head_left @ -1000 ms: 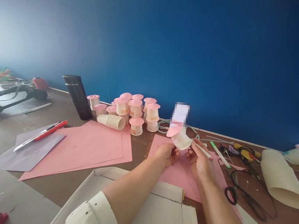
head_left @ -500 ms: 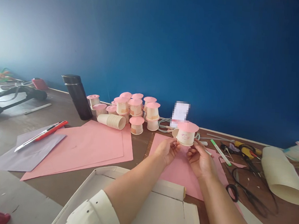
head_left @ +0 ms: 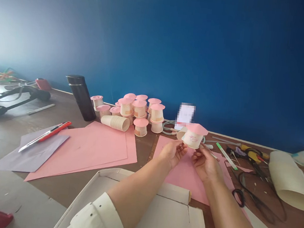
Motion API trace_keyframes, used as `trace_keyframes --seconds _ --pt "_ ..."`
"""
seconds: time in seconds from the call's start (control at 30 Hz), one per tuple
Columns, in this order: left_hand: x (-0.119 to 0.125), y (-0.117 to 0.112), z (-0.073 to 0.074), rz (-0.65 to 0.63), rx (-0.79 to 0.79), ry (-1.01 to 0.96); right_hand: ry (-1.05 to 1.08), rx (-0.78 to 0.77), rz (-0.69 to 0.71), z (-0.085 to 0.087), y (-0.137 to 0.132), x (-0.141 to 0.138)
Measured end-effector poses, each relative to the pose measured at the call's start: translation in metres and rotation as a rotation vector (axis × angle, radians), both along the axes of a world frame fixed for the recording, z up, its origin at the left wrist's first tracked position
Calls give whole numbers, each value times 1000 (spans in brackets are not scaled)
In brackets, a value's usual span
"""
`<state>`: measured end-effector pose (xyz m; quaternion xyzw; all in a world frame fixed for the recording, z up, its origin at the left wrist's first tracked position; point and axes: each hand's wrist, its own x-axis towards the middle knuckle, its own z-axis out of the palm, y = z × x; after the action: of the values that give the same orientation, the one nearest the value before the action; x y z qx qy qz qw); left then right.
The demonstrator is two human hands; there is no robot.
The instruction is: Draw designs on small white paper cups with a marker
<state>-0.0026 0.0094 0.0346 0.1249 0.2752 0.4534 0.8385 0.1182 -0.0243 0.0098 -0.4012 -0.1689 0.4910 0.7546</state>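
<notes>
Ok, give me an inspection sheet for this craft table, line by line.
Surface: brown table, pink paper sheets on it.
Job's things: paper cup with pink lid, held off the table, slightly tilted.
Clutter: capped cups, cup stack lying down, black flask, scissors, cutter, white box.
Hands: left hand and right hand pinch the cup.
Cables: grey cord by the wall.
Surroundings: blue wall.
</notes>
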Motion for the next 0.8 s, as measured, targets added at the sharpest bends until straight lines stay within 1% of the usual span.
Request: trace_keyframes --seconds 0.17,0.3,0.4,0.53,0.6,0.63,0.73,0.8 --pt "2 2 -3 41 30 5 2 -14 3 -2 1 1" --pt "0 8 -3 166 15 21 -20 -52 -10 -2 2 2" --pt "-4 13 -2 275 -17 76 -43 -64 -13 -1 2 1" --pt "-7 19 -5 349 -69 157 -121 -62 -19 -1 1 -1" --pt "-7 21 -7 368 -94 177 -253 -55 -61 -2 -1 -1" --pt "-7 21 -8 374 -104 183 -364 -62 -101 -2 -2 -2" --pt "-7 23 -10 376 -115 189 -803 -134 -268 -2 -5 -4" --pt "-8 23 -11 367 -115 188 -1027 -164 -355 -3 -6 -6"
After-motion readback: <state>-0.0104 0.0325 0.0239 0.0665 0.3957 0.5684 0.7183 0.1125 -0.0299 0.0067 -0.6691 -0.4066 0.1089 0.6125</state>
